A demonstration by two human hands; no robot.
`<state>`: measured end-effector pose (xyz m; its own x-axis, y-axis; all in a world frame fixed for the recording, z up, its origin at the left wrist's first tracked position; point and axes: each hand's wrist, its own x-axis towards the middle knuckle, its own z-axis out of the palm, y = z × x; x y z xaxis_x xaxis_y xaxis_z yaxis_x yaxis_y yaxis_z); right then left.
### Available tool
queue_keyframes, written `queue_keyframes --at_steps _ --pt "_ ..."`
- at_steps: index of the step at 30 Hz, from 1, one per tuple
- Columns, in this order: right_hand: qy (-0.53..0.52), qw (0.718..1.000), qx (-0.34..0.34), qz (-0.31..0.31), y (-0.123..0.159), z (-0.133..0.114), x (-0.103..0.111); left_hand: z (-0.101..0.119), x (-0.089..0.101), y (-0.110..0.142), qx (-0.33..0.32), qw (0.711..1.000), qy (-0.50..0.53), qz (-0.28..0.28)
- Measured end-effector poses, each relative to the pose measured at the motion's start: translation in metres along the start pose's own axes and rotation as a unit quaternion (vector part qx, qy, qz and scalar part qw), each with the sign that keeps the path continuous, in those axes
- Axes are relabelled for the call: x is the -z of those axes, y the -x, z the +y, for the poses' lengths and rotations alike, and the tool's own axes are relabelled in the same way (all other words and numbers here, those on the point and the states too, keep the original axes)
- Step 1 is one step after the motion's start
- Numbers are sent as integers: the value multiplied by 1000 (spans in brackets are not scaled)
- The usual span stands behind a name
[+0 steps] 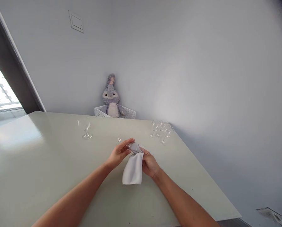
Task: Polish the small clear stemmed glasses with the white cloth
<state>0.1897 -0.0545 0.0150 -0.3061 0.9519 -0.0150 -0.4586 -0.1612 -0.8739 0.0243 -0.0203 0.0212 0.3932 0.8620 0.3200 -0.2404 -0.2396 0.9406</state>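
My left hand (pixel 119 154) grips a clear stemmed glass (pixel 133 147) by the bowl, its stem and foot pointing left toward the table's middle. My right hand (pixel 149 164) is closed on a white cloth (pixel 132 168), with part of the cloth pushed into the glass bowl and the rest hanging down over the table. Both hands are above the pale green table (pixel 48 164), near its right half.
One empty stemmed glass (pixel 85 127) stands upright to the far left of my hands. A cluster of three glasses (pixel 161 130) stands near the far right edge. Behind the table a grey plush toy (pixel 111 97) sits in a white basket (pixel 129 113) against the wall.
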Motion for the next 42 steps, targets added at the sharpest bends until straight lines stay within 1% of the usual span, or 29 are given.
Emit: queue_keyframes --at_steps 2,4,6,7,8,9,11,12,14,15,17,19,20,22,23,24,25,26,29,31,32,34,35,37,38,39,40,41,42 --pt "114 992 51 8 3 4 -2 1 1 -1 40 999 28 3" --pt "239 963 121 20 6 8 -5 2 1 -1 80 996 42 8" --pt "316 934 167 24 8 9 -6 4 1 -2 123 992 36 15" --pt "323 931 167 24 7 9 -6 5 1 -2 139 990 23 24" --pt "306 940 150 26 6 8 -5 5 0 -2 142 989 5 33" --pt "265 956 120 31 4 7 -4 5 0 -1 133 990 -13 40" --pt "138 988 49 48 0 3 -1 6 -1 -1 87 995 -30 28" --pt "73 996 20 53 -1 1 0 6 -2 0 61 998 -31 14" --pt "-11 999 -19 41 -2 -2 0 6 -3 0 30 999 -32 -9" --pt "-19 999 -28 30 -1 -3 -1 7 -3 0 28 999 -33 -11" --pt "32 999 -16 9 2 -4 -4 8 -3 0 43 999 -25 4" --pt "154 987 37 -7 7 -3 -9 8 -3 -1 68 997 6 23" --pt "229 971 74 -15 9 -3 -10 8 -3 -1 81 996 26 34" --pt "363 921 140 -24 12 -3 -10 6 -4 0 115 990 59 56" --pt "408 898 163 -26 12 -3 -8 5 -5 0 133 987 68 65" --pt "432 884 175 -24 11 -3 -6 4 -6 1 144 984 77 69" --pt "434 884 174 -19 10 -4 -3 4 -6 1 147 983 85 66" --pt "410 898 161 -13 8 -4 0 3 -7 1 138 985 92 55" --pt "234 969 83 10 2 -7 5 4 -7 2 83 991 105 -10" --pt "136 990 40 8 0 -7 5 4 -6 3 66 992 100 -32" --pt "126 992 31 1 0 -7 3 5 -5 3 66 993 97 -32" --pt "189 981 49 -12 2 -5 1 5 -4 2 81 992 90 -19" --pt "247 966 77 -17 4 -4 -1 6 -3 1 97 992 84 -10" --pt "364 919 147 -20 6 -1 -2 7 -3 0 136 989 63 7" --pt "405 897 175 -21 7 -1 -1 7 -3 0 152 987 50 13" --pt "427 884 191 -20 7 0 0 8 -4 0 160 986 39 19" --pt "429 883 191 -15 6 1 1 9 -5 0 157 987 31 21" --pt "408 896 176 -7 5 1 2 10 -6 0 149 988 29 13" --pt "364 919 150 6 3 1 4 11 -7 1 136 990 30 -2"
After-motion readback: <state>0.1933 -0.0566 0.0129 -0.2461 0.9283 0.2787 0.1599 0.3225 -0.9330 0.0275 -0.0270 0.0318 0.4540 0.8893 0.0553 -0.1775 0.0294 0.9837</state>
